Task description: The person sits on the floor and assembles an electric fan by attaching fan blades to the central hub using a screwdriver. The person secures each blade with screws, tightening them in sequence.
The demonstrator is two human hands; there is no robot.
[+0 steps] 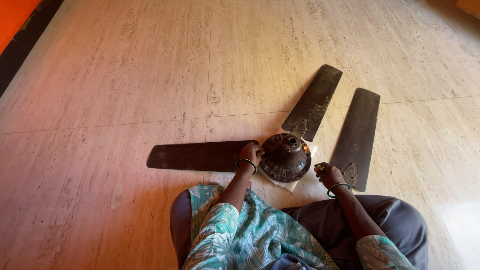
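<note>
Fingers (256, 151) touch round rusty metal fan motor (285, 157).

three fan blades (200, 156), one motor hub (286, 157), two bangles (246, 163)

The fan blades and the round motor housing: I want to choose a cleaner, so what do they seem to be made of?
The fan blades look like thin sheet metal, dark brown and matte, with dull grimy patches. The motor housing looks like cast or pressed metal, brown with a slight sheen where light catches its domed top. The paint or coating type cannot be told.
</note>
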